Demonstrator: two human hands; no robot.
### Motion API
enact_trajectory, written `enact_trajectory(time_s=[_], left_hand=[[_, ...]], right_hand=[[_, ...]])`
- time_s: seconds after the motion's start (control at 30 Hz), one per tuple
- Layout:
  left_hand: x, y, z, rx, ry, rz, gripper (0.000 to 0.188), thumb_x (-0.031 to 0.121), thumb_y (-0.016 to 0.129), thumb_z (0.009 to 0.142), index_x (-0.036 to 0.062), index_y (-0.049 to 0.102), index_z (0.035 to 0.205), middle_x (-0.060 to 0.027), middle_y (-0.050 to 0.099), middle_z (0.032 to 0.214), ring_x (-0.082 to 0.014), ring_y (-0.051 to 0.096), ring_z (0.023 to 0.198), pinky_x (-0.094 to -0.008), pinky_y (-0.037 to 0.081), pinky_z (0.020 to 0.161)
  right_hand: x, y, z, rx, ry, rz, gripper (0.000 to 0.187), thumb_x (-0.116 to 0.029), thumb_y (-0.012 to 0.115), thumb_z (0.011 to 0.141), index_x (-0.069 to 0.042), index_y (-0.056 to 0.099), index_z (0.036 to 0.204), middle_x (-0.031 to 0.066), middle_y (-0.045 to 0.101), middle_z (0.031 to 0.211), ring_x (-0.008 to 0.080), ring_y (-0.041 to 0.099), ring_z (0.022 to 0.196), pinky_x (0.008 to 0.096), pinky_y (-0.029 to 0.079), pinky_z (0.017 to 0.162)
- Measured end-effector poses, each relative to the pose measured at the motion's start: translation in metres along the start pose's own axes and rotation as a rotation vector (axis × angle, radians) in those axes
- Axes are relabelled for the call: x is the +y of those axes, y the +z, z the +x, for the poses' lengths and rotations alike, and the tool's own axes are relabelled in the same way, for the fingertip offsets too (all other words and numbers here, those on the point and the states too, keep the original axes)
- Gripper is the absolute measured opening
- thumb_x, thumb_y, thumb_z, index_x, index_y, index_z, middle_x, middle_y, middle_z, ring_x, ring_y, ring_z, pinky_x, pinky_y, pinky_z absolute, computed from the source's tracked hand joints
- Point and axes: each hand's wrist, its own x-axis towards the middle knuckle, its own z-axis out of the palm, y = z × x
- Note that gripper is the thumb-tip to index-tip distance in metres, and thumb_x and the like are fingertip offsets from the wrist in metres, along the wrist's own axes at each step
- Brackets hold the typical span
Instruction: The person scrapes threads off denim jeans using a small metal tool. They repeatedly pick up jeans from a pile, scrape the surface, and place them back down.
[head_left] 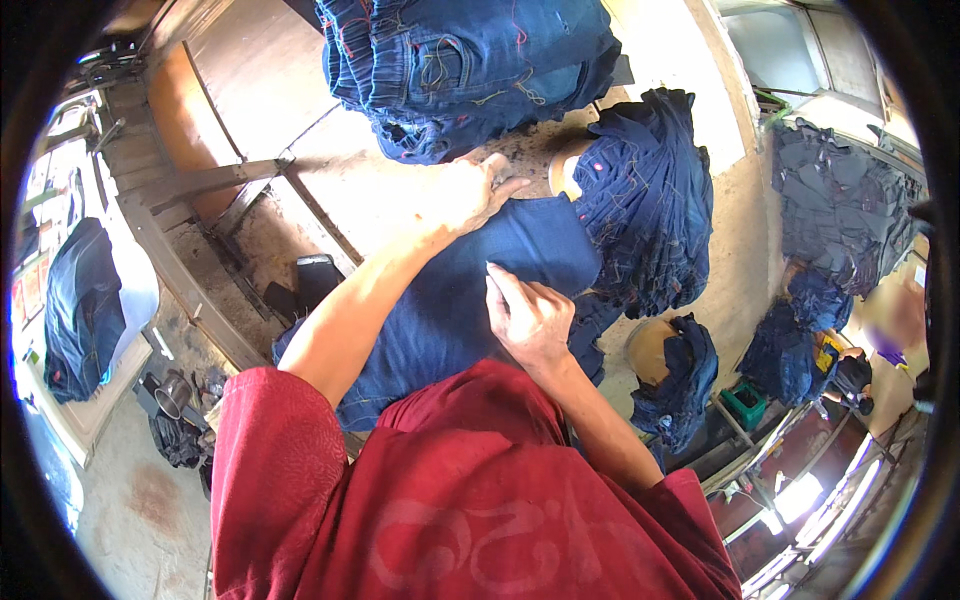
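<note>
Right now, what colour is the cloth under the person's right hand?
The cloth is dark blue. It shows best in the head view.

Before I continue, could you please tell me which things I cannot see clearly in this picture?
Far side of the denim pile: cut off by the head view's upper edge.
Part of the dark blue cloth near the body: hidden in the head view by the red shirt.
Palm of the right hand: hidden there by the hand's own back.
Inside of the green container: too small in the head view.

Left hand [470, 195], right hand [535, 322] on blue denim [440, 305]
</note>
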Motion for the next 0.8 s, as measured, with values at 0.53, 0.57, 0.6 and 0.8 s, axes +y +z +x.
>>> enact_trajectory(time_s=[0.53,0.57,0.6,0.8], left_hand=[[-0.005,0.014,-0.004,0.211,-0.048,-0.276,0.039,0.033,0.073,0.103,0.0172,0.063,0.136,-0.0223,0.071,0.071,-0.0443,0.072,0.067,-0.0547,0.058,0.064],[-0.005,0.014,-0.005,0.222,-0.042,-0.292,0.038,0.033,0.073,0.103,0.017,0.063,0.136,-0.0226,0.071,0.071,-0.0448,0.072,0.067,-0.0551,0.058,0.064],[-0.005,0.015,-0.005,0.251,-0.017,-0.313,0.038,0.032,0.073,0.102,0.0167,0.063,0.136,-0.0228,0.071,0.072,-0.0453,0.072,0.068,-0.0555,0.058,0.065],[-0.006,0.016,-0.003,0.219,-0.056,-0.219,0.037,0.033,0.073,0.102,0.0164,0.063,0.134,-0.0233,0.07,0.07,-0.0465,0.072,0.066,-0.0568,0.058,0.064]], right_hand=[[-0.005,-0.021,-0.013,-0.076,0.179,0.121,0.015,-0.008,0.082,0.088,-0.01,0.081,0.102,0.0062,0.073,0.072,0.0208,0.068,0.054,0.0337,0.054,0.053],[-0.001,-0.011,-0.005,-0.068,0.176,0.158,0.013,-0.006,0.081,0.09,-0.009,0.081,0.102,0.0061,0.075,0.074,0.0198,0.068,0.055,0.0342,0.055,0.053],[0.001,-0.004,0.002,-0.066,0.126,0.116,0.013,-0.007,0.081,0.09,-0.009,0.081,0.102,0.0054,0.075,0.075,0.019,0.069,0.055,0.0341,0.055,0.053],[0.004,0.015,0.025,-0.147,0.077,-0.013,0.011,-0.009,0.081,0.09,-0.013,0.079,0.1,0.0022,0.074,0.073,0.0184,0.07,0.056,0.0325,0.055,0.053]])
